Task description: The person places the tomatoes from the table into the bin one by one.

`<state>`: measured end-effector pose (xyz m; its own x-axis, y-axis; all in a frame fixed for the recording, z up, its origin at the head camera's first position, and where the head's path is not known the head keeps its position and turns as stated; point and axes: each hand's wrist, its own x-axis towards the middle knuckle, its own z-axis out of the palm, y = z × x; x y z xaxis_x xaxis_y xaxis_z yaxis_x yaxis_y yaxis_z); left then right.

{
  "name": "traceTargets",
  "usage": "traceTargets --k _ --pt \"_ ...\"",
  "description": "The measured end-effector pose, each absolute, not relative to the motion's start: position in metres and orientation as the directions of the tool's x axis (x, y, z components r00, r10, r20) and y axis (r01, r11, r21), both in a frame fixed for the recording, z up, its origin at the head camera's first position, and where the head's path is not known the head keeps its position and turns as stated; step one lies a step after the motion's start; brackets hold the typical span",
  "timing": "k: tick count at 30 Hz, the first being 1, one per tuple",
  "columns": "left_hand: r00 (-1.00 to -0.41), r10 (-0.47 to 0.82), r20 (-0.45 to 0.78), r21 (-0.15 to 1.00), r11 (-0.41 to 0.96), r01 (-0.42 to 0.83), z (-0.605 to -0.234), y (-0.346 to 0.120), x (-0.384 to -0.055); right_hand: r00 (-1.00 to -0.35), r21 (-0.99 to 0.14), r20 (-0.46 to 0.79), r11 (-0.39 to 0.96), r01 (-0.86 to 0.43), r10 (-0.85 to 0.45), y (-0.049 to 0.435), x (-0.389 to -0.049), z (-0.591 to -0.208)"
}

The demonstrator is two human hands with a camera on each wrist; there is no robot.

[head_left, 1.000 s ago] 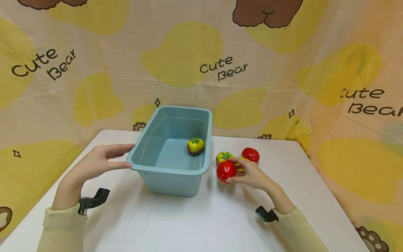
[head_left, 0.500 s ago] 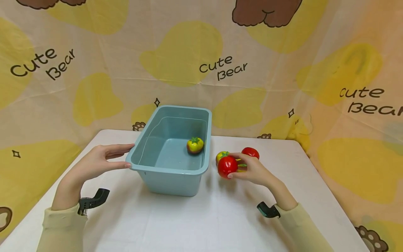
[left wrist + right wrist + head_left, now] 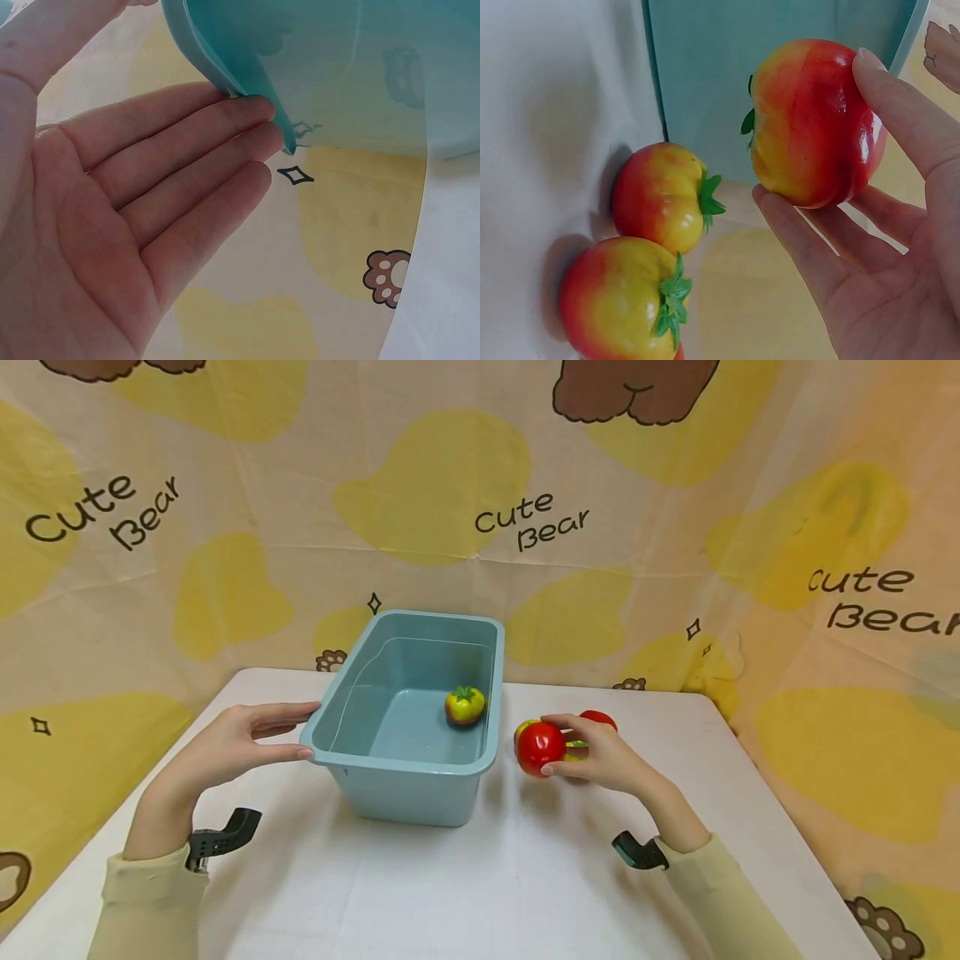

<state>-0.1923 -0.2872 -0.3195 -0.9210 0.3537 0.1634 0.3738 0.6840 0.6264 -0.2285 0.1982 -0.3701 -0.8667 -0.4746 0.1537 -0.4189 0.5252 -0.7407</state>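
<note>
In the head view my right hand (image 3: 600,756) grips a glossy red tomato (image 3: 541,749) between thumb and fingers, just right of the bin. The right wrist view shows that tomato (image 3: 810,127) with a yellow end and green leaves, the thumb on one side and fingertips on the other. My left hand (image 3: 232,739) touches the left front corner of the light blue plastic bin (image 3: 405,768). Its fingers (image 3: 195,150) lie straight along the rim in the left wrist view. One yellow-green tomato (image 3: 465,706) with a leafy top sits inside the bin.
Two red-and-yellow tomatoes (image 3: 660,195) lie beside the bin in the right wrist view. A red tomato (image 3: 597,717) is partly hidden behind the right hand. The white table (image 3: 420,893) runs back to a patterned cloth backdrop (image 3: 420,493).
My right hand has lifted the red tomato slightly and moved it a little away from me, now overlapping the yellow one behind. The left hand and bin have stayed still.
</note>
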Motion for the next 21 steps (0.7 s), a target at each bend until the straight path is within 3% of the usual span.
traceTargets --k 21 --pt "-0.923 0.349 0.161 0.620 0.692 0.370 -0.319 -0.288 -0.193 -0.847 -0.660 0.173 0.579 -0.478 -0.502 0.192 -0.234 -0.345"
